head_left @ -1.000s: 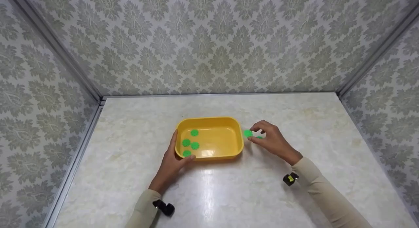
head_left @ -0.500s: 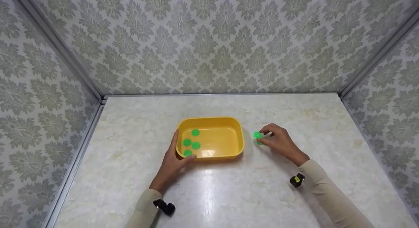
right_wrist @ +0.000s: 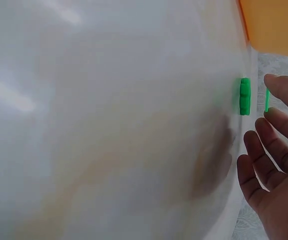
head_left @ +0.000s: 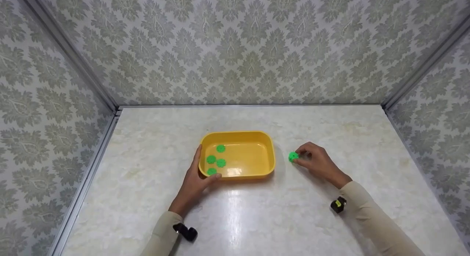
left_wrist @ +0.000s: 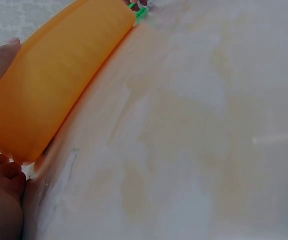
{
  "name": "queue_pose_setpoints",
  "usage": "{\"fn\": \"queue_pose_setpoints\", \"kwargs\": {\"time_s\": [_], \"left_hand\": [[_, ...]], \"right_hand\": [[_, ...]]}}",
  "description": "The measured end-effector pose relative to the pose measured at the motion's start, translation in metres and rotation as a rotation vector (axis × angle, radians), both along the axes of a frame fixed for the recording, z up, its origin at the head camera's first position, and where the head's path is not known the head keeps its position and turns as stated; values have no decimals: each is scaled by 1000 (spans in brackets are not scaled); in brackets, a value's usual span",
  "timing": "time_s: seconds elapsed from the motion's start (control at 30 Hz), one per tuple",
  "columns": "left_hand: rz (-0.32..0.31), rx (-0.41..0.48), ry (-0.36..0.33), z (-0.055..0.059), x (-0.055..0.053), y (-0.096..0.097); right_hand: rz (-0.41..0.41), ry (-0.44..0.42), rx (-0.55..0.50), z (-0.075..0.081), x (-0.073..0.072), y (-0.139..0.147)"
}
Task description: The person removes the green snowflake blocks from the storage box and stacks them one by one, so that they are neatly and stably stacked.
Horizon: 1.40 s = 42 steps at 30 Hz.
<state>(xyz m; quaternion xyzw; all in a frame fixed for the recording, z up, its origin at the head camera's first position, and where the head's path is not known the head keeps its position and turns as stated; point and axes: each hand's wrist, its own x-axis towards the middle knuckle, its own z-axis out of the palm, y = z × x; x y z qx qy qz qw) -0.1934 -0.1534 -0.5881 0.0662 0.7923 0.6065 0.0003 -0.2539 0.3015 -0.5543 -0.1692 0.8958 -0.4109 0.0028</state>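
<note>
A yellow rectangular tub (head_left: 253,157) stands on the table, several green notched discs (head_left: 220,163) lying flat in its left part. My left hand (head_left: 193,180) grips the tub's left end, thumb over the front rim and fingers along the outer side, as the left wrist view also shows. To the right of the tub, my right hand (head_left: 317,161) pinches one thin green disc (right_wrist: 267,100) on edge between thumb and forefinger. Close by that disc, a short green stack (right_wrist: 245,96) sits on the table in the right wrist view; the head view shows the two overlapping.
The pale marbled table (head_left: 154,138) is bounded by patterned panels (head_left: 227,57) at the back and both sides. Metal rails (head_left: 73,212) run along the table's left edge. Each wrist carries a small black camera (head_left: 186,232).
My right hand has moved right and slightly nearer with the disc, from beside the tub's right rim to over the green stack. My left hand keeps its grip on the tub.
</note>
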Motion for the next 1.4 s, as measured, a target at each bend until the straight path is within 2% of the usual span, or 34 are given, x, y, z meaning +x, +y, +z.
{"fn": "queue_pose_setpoints", "kwargs": {"time_s": [0.7,1.13,1.4], "left_hand": [[-7,13,-11,0,1,0],[-18,13,3,-1,0,-1],[-18,7,5,0,1,-1]], "right_hand": [[5,-17,59,-3,1,2],[-42,48,27,-8,4,-3],[-57,40,29,-8,5,-6]]}}
